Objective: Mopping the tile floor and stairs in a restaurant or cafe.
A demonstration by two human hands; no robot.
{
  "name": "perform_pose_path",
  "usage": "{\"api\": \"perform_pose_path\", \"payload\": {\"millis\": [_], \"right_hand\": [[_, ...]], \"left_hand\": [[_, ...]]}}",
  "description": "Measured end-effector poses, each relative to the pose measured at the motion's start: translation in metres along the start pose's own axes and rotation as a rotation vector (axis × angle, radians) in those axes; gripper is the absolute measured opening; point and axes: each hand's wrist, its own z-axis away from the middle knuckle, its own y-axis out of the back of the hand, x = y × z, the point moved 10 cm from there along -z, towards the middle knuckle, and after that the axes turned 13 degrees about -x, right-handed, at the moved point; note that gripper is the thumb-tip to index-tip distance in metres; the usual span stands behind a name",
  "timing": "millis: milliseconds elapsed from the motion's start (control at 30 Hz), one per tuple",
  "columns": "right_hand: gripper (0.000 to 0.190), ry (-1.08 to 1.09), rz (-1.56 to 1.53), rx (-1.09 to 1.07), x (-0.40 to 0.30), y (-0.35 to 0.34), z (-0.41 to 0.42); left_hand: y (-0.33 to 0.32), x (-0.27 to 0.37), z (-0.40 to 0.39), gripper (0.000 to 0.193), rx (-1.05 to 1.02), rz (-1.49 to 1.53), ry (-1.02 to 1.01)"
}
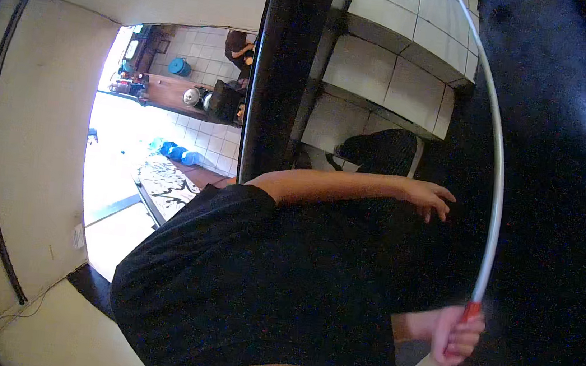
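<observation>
My right hand (457,337) grips a silver pole (496,152) by its red end. From that hand the pole runs toward the picture's top edge, looking bent through the lens, and its far end lies out of view. My left arm reaches across in front of my dark shirt (270,283). Its hand (428,198) holds nothing, the fingers are spread, and a gap separates it from the pole. A dark shoe and trouser leg (384,147) show on the tiled surface beyond my left arm.
White-tiled steps (392,75) with dark edges lie past my left arm. A black upright panel (289,74) stands beside them. Through an opening are another person (239,49), a blue bucket (179,67), a wooden counter (168,92), blue bottles (174,151) and a patterned surface (165,185). Deep shadow hides the right side.
</observation>
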Motion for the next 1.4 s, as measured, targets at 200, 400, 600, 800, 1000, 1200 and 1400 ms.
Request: {"api": "perform_pose_path", "payload": {"millis": [200,400,600,800,1000,1200,1400], "right_hand": [[0.027,0.032,0.063,-0.109,0.131,-0.051,0.029],[0.021,-0.115,0.116,-0.215,0.223,-0.107,0.031],[0.022,-0.072,0.025,-0.272,0.209,-0.148,0.022],[0.026,-0.111,0.092,-0.328,0.124,-0.116,-0.003],[0.03,-0.078,-0.012,-0.197,-0.028,-0.028,-0.041],[0.035,-0.05,-0.252,-0.152,-0.087,-0.009,-0.058],[0.038,0.055,-0.277,-0.084,-0.058,-0.02,-0.029]], "left_hand": [[0.045,0.006,0.028,0.056,0.229,0.083,-0.113],[0.074,0.004,0.063,0.05,0.381,0.035,-0.141],[0.049,0.052,0.09,0.042,0.634,-0.512,-0.246],[0.005,0.144,0.099,0.047,0.902,-0.873,-0.476],[-0.038,0.213,0.089,0.049,1.033,-1.401,-0.777],[-0.038,0.218,0.026,0.029,0.948,-1.789,-0.78],[0.013,0.205,-0.004,0.025,0.785,-1.64,-0.595]]}}
